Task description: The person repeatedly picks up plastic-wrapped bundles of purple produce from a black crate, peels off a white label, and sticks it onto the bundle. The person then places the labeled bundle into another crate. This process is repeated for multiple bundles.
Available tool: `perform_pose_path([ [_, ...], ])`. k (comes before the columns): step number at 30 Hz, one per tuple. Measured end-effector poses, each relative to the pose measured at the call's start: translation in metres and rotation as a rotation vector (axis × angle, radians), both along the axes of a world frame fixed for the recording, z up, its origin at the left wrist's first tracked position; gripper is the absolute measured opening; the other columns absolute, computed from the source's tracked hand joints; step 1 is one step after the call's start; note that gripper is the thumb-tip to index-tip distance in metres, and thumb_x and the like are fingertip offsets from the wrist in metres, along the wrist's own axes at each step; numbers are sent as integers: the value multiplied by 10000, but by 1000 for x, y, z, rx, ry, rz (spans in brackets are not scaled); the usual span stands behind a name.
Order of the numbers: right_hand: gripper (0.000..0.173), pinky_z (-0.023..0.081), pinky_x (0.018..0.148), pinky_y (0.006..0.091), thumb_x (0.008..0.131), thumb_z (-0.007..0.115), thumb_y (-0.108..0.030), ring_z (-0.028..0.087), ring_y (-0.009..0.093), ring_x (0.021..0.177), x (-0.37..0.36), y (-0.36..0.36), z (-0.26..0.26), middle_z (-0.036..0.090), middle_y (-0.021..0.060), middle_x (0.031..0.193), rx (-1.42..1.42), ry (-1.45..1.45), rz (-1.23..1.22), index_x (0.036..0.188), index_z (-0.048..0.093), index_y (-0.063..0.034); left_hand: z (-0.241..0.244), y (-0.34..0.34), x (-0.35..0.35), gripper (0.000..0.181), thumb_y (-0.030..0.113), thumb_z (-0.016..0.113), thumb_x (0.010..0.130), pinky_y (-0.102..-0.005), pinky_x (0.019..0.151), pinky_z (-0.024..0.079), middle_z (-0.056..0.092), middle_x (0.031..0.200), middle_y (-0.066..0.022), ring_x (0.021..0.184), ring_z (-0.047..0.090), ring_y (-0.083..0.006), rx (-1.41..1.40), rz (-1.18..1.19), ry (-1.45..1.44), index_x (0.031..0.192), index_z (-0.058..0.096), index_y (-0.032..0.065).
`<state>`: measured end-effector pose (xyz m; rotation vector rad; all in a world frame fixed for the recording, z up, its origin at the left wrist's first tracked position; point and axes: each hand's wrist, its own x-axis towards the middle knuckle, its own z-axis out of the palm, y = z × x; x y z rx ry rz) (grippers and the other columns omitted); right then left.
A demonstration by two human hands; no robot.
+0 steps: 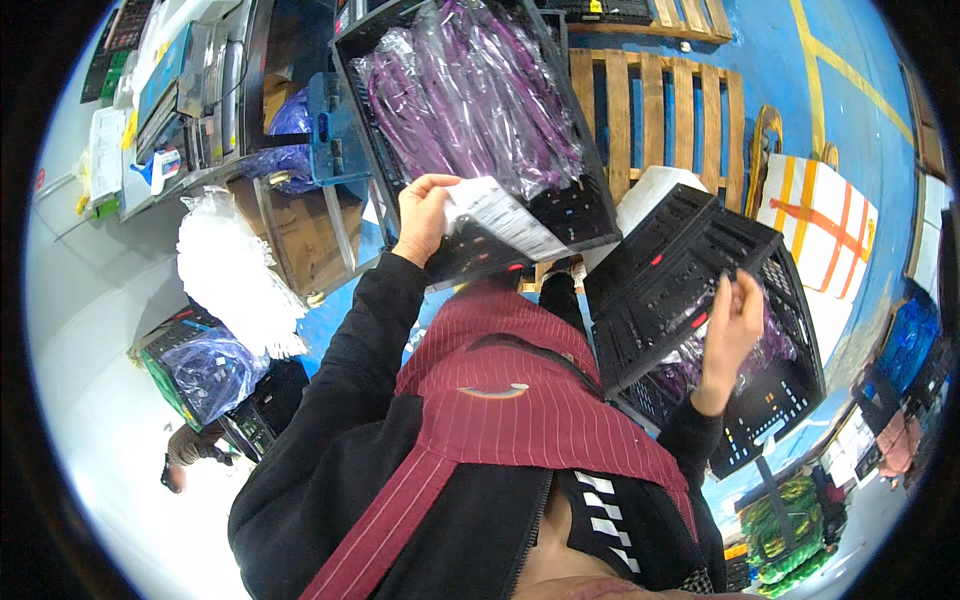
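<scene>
My left hand [422,217] pinches a printed white paper sheet [514,221] by its upper left corner. The sheet hangs over the near end of a black plastic crate [600,214]. Long purple produce [465,97], wrapped in clear plastic sleeves, fills much of that crate. To the right, my right hand [731,337] is raised with loosely bent fingers, slightly blurred, and nothing shows in it. Beneath it is a second black crate [765,420] with more wrapped purple produce [776,337]. A black slatted plastic panel [675,281] slants across part of this crate.
Wooden pallets [679,120] lie on the blue floor beyond the crates. White foam boxes [817,225] with coloured tape stand at the right. A bundle of white strips [229,277] hangs beside the metal-framed table at left. Another person [187,450] is at lower left.
</scene>
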<state>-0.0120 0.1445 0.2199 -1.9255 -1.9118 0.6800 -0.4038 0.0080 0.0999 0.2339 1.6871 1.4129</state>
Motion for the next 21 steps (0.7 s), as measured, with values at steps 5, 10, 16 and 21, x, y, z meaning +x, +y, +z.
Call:
perform_pose_path([
  [5,463,525,708,333,796,711,-202,648,234,789,-191,29,-66,625,176,965,-217,332,394,1173,537,3,-48,-19,-60,252,104,440,723,-347,627,508,650,731,-156,658,617,-247,29,298,-230,739,641,-48],
  [10,848,431,949,440,699,768,-331,520,411,1105,-317,5,-159,527,301,1155,-535,17,619,1308,340,76,-89,-4,-75,650,459,672,809,-319,843,462,618,1051,-198,950,604,-254,-463,137,317,1146,535,-80],
  [16,885,419,938,526,696,732,-178,462,437,1151,-354,-14,-165,457,299,1207,-575,-273,565,1385,214,25,-110,24,-84,848,484,788,640,-361,909,446,605,1061,-318,1030,604,-349,-711,-7,243,1061,523,-203],
  [21,429,482,864,463,692,639,-140,598,416,998,-341,8,-170,603,290,1022,-523,-114,673,1044,499,61,-75,38,-83,595,433,804,652,-330,692,488,673,784,-171,715,641,-234,-617,-56,228,757,654,-134],
])
